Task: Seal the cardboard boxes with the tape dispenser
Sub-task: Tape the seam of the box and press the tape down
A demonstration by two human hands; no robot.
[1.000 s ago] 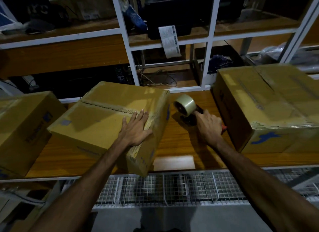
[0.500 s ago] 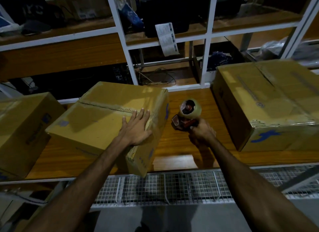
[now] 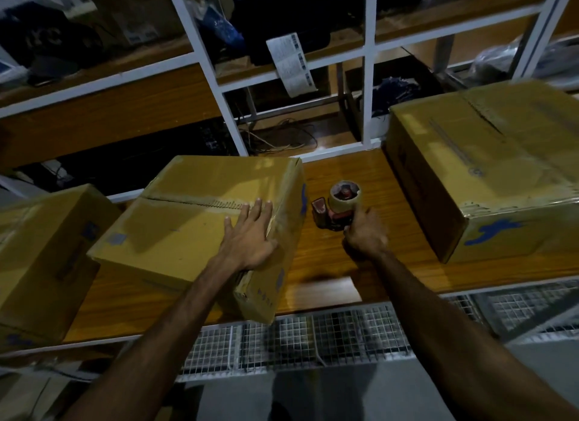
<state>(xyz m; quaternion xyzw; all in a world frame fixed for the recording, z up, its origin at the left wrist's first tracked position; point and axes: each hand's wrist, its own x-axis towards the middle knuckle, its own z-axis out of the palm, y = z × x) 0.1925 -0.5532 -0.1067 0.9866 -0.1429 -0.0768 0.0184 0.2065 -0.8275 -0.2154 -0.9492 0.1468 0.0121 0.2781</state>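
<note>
A brown cardboard box [image 3: 188,226] lies askew in the middle of the wooden bench [image 3: 338,264], its top flaps closed along a seam. My left hand [image 3: 250,235] presses flat on the box's top near its right edge, fingers spread. Just right of the box, my right hand [image 3: 365,232] grips the handle of a red tape dispenser [image 3: 338,206] with a roll of tan tape, held above the bench and apart from the box. A larger taped box [image 3: 488,170] stands at the right, and another box [image 3: 40,257] at the left.
A white metal shelf frame [image 3: 369,76] rises behind the bench, with dark items, cables and a hanging paper label [image 3: 291,63] on its shelves. A wire mesh rack [image 3: 313,336] runs along the bench's front edge below my arms.
My right hand took the tape dispenser off the bench, lifted it and brought it toward the middle box's right side. My left hand stayed flat on the box.
</note>
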